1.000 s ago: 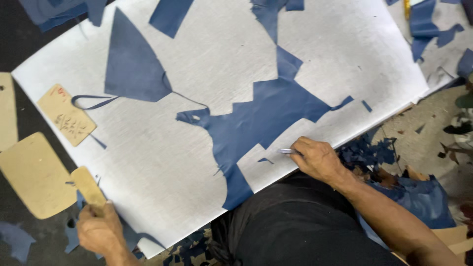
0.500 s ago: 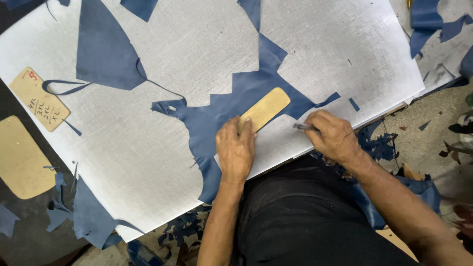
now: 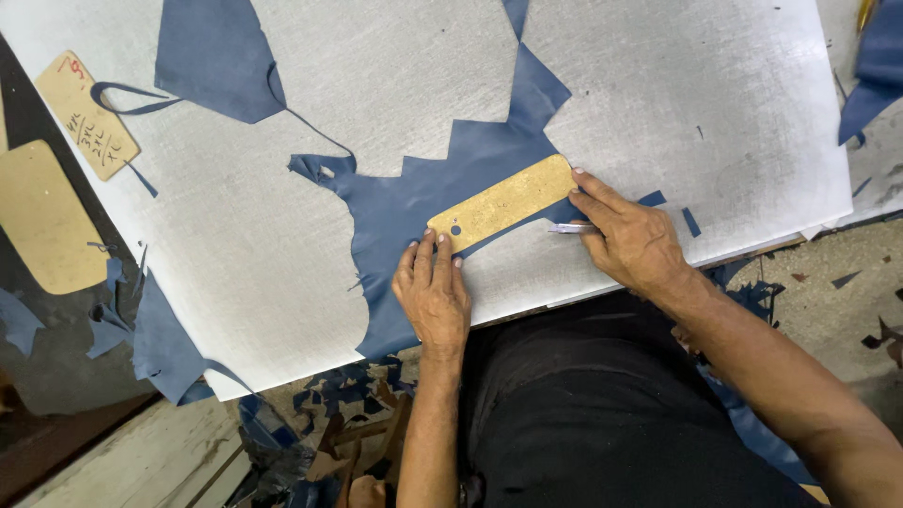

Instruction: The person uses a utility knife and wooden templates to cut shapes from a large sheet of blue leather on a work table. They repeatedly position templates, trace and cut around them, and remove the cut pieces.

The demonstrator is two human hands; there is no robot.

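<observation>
A long tan cardboard template (image 3: 503,202) with rounded ends and a small hole lies on a ragged piece of blue leather (image 3: 423,198), spread on a white cutting board (image 3: 282,245). My left hand (image 3: 433,292) presses its fingertips on the template's near left end. My right hand (image 3: 630,235) grips a small metal knife (image 3: 569,228), its blade beside the template's right end, with a finger touching that end.
Another blue leather piece (image 3: 212,56) lies at the top left. Two tan templates (image 3: 89,113) (image 3: 42,221) rest at the left edge. Blue scraps (image 3: 150,334) hang off the board's edge and litter the floor (image 3: 828,282).
My left hand picked up the tan template from the left, laid it on the blue leather, and slid back to its near end. The right hand with the knife moved up to the template's right end.
</observation>
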